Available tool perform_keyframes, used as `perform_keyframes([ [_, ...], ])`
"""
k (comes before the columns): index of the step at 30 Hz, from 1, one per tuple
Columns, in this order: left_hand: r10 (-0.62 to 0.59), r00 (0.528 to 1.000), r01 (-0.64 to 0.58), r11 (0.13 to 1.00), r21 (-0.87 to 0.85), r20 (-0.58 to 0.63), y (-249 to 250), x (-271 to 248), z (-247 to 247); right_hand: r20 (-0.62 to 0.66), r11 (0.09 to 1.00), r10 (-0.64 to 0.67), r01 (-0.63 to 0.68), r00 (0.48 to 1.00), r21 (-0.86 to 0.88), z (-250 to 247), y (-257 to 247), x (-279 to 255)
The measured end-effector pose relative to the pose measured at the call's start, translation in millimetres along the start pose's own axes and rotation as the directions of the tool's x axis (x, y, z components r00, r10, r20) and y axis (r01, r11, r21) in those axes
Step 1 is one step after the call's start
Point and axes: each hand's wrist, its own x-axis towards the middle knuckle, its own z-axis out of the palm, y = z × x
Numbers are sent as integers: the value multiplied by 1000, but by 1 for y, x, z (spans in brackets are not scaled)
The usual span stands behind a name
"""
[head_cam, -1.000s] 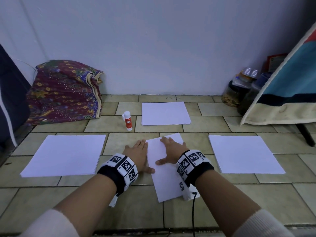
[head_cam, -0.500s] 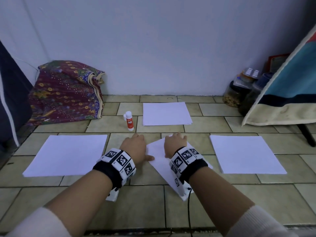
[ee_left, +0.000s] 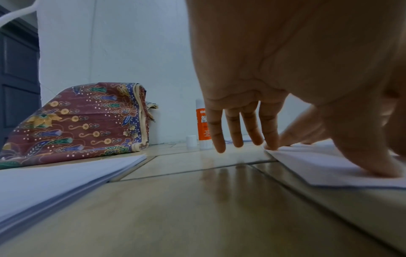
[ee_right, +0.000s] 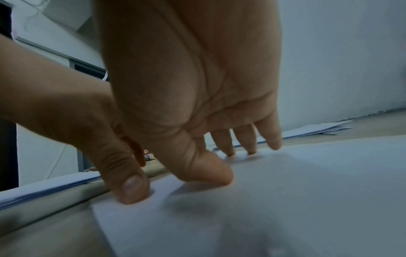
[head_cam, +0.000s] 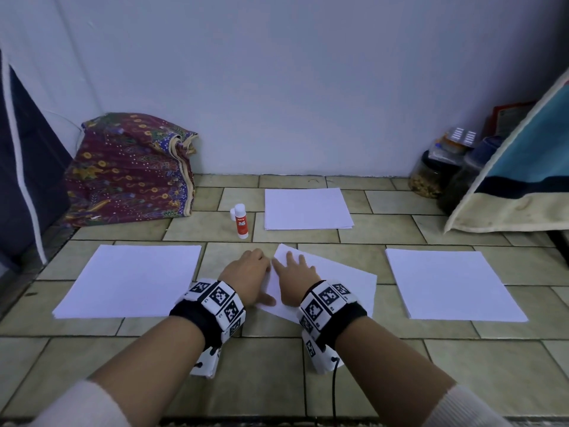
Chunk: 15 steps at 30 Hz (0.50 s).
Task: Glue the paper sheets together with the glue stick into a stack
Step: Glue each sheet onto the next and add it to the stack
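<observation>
A white paper sheet (head_cam: 345,280) lies skewed on the tiled floor in front of me. My right hand (head_cam: 295,272) rests flat on it with straight fingers, its fingertips (ee_right: 250,149) pressing the paper (ee_right: 296,182). My left hand (head_cam: 246,275) sits at the sheet's left edge, fingers straight, thumb (ee_left: 371,163) and index tip on the paper (ee_left: 325,167). A red and white glue stick (head_cam: 240,221) stands upright beyond the hands, uncapped, with its cap (ee_left: 190,141) standing beside the stick (ee_left: 203,125). Paper stacks lie at the left (head_cam: 132,280), the right (head_cam: 452,285) and the far middle (head_cam: 308,208).
A patterned folded cloth (head_cam: 129,171) leans against the wall at the back left. Jars (head_cam: 431,174) and a blue and cream fabric (head_cam: 517,180) crowd the back right corner. A dark panel (head_cam: 21,180) stands at the far left.
The sheet under my hands has turned clockwise, from nearly upright to lying slanted toward the right. Both hands moved with it and stay pressed on it.
</observation>
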Motion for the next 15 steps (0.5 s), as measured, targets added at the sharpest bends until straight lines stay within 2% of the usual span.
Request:
perform_keyframes([
  [3,32,999,-32,999,7,15,-3,10,8,-22,992,-101,103,995,78,-4,1,-9],
  [6,30,987,-31,999,6,158,-2,15,8,-23,977,-129,131,991,166,-13,5,-16],
  [9,40,969,-52,998,44,242,-5,19,12,21,977,-134,128,991,171,-17,11,-19],
  [12,6,970,-43,988,145,241,-7,18,15,42,977,-108,98,993,188,-16,23,-17],
  [15,-6,968,-37,985,167,249,-6,18,15,64,977,-43,29,997,210,-16,46,-19],
])
